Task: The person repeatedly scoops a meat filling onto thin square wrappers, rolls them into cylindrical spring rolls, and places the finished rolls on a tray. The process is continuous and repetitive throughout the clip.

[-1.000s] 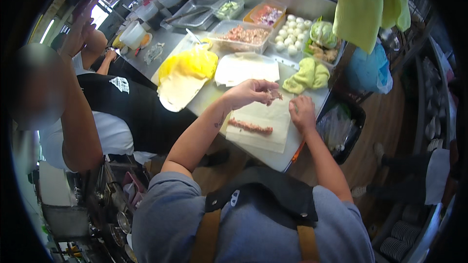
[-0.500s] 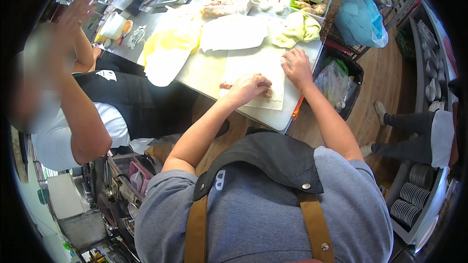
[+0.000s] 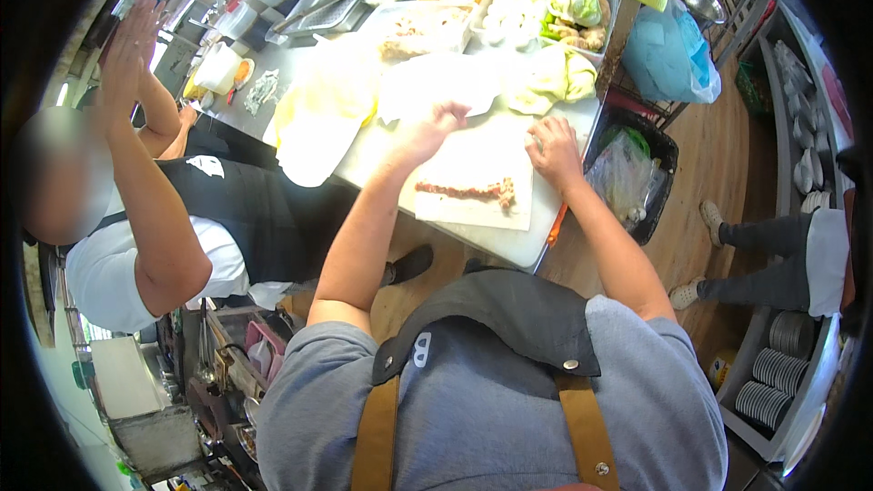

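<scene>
On the white cutting board [image 3: 514,244] lies a thin pale wrapper sheet [image 3: 468,213]. A row of reddish-brown chopped filling [image 3: 464,191] runs across it near its front edge. My left hand [image 3: 436,131] is over the far left part of the sheet, fingers loosely apart, glare washing out their tips. Its fingers hold nothing I can see. At the sheet's right side is my right hand [image 3: 555,149], fingers curled in; whatever they pinch is hidden. Beyond my hands are a bright white stack [image 3: 418,89] and a crumpled yellow-green cloth [image 3: 555,80].
Containers of chopped food [image 3: 427,29], white round pieces [image 3: 511,14] and vegetables [image 3: 573,2] line the back. A yellow-white cloth [image 3: 318,109] hangs over the left edge. A co-worker [image 3: 173,236] stands left with raised hands. A lined black bin [image 3: 627,173] is right.
My left hand has lifted off the filling and moved away from me to the far left of the sheet, uncovering the row. My right hand stays nearly where it was. The co-worker's arm shifts slightly.
</scene>
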Available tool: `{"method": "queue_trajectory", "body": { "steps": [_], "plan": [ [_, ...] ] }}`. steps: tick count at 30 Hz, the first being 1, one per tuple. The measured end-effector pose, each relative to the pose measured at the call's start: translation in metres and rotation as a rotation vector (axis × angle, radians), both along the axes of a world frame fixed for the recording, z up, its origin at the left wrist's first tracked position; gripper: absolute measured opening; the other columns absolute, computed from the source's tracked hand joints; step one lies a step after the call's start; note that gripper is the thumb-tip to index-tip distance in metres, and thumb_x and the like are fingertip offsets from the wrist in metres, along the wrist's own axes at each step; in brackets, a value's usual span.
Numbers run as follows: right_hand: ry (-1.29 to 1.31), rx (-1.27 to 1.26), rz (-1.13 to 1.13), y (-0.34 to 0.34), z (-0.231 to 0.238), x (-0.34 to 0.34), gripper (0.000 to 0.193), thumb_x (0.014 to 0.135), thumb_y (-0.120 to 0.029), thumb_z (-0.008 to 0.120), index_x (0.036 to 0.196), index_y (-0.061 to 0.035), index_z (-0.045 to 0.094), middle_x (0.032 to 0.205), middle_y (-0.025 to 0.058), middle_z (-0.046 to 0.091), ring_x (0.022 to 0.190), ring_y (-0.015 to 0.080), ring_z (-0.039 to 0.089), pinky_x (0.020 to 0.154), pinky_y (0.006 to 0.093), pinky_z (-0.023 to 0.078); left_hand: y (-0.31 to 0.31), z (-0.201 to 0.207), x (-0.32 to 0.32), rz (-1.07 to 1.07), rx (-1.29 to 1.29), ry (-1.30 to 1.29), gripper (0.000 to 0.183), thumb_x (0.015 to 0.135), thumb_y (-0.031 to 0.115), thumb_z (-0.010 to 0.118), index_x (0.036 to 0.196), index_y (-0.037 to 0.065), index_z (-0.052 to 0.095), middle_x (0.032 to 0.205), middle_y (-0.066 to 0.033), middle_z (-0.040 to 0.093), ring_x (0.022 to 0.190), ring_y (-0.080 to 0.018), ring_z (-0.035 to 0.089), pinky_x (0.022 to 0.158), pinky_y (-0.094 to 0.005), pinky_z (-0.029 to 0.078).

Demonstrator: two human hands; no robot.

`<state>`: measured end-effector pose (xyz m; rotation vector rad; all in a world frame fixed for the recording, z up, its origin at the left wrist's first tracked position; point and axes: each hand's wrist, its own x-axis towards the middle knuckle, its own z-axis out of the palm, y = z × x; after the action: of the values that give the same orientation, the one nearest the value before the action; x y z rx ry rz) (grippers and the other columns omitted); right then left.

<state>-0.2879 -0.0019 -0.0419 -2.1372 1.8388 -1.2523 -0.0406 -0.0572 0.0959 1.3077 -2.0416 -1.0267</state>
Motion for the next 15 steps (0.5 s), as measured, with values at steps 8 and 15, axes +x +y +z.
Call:
{"method": "queue_trajectory", "body": {
  "steps": [8, 15],
  "plan": [
    [-0.04, -0.015, 0.009, 0.0, 0.005, -0.001, 0.016, 0.086, -0.02, 0.064, 0.093, -0.0063, 0.067, 0.099, 0.0124, 0.063, 0.103, 0.0336, 0.056, 0.092, 0.0467, 0.045, -0.17, 0.06, -0.022, 0.245, -0.672, 0.059, 0.016, 0.092, 0.011, 0.07, 0.105, 0.009, 0.079, 0.096, -0.0135, 0.077, 0.081, -0.0238, 0.074, 0.074, -0.0346, 0.057],
    [-0.098, -0.057, 0.026, 0.002, 0.013, 0.005, 0.013, 0.089, -0.018, 0.063, 0.089, -0.0059, 0.066, 0.093, 0.0126, 0.06, 0.098, 0.0333, 0.056, 0.088, 0.0464, 0.045, -0.279, 0.007, -0.008, 0.199, -0.636, -0.417, 0.015, 0.088, 0.021, 0.073, 0.096, 0.01, 0.078, 0.095, -0.0149, 0.076, 0.093, -0.0311, 0.073, 0.084, -0.0418, 0.055]
  ]
}}
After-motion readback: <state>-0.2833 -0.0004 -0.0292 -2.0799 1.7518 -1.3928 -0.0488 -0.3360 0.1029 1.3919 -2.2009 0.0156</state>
